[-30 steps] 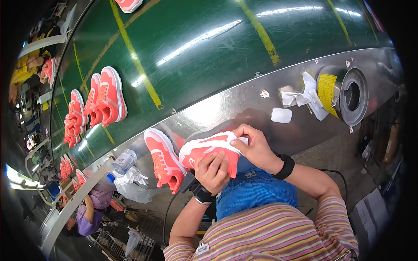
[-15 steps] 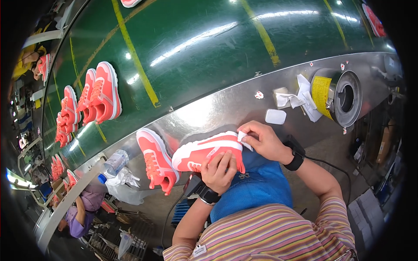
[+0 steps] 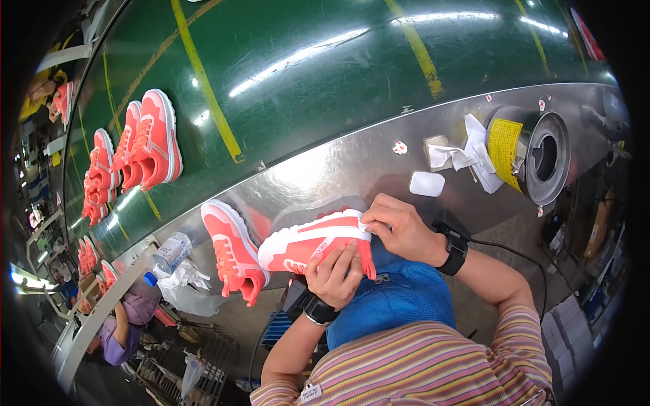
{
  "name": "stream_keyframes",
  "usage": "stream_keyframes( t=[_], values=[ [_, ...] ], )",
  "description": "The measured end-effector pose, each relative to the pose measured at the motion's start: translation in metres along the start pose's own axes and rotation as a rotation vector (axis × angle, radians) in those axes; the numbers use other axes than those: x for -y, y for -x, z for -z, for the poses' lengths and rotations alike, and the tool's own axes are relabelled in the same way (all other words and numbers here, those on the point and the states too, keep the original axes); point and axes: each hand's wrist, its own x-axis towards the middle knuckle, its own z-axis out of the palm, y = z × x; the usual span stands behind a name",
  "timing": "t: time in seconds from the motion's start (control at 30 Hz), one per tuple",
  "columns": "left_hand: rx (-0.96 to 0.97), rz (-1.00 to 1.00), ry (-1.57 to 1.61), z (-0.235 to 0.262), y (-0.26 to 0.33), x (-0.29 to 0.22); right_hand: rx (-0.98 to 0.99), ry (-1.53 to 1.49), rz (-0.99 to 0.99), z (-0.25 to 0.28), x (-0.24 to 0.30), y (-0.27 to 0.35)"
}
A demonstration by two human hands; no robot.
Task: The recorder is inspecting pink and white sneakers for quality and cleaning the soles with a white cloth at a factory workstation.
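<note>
A coral sneaker (image 3: 318, 237) with a white sole lies on its side at the metal ledge's near edge, its sole turned away from me. My left hand (image 3: 334, 274) grips its upper near the opening. At the heel end, my right hand (image 3: 404, 229) pinches a small white cloth (image 3: 364, 224) against the sole's edge. Just left of it stands a second coral sneaker (image 3: 233, 250), its toe pointing away from me and touching no hand.
A green conveyor belt (image 3: 291, 115) with more coral sneakers (image 3: 154, 139) runs beyond the metal ledge (image 3: 379, 162). On the right are a metal can (image 3: 525, 155), white cloths (image 3: 474, 152) and a white pad (image 3: 427, 183). A plastic bottle (image 3: 172, 252) lies left.
The held sneaker and both hands have shifted slightly left. My right fingers have closed in tighter on the cloth at the heel. The belt's sneakers have moved slightly left in view.
</note>
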Motion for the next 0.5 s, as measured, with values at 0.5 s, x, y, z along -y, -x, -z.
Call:
stream_keyframes(
  t=[0.5],
  values=[
    [0.019, -0.007, -0.018, 0.000, 0.001, 0.000, -0.029, 0.021, 0.222, -0.007, -0.003, -0.010]
  ],
)
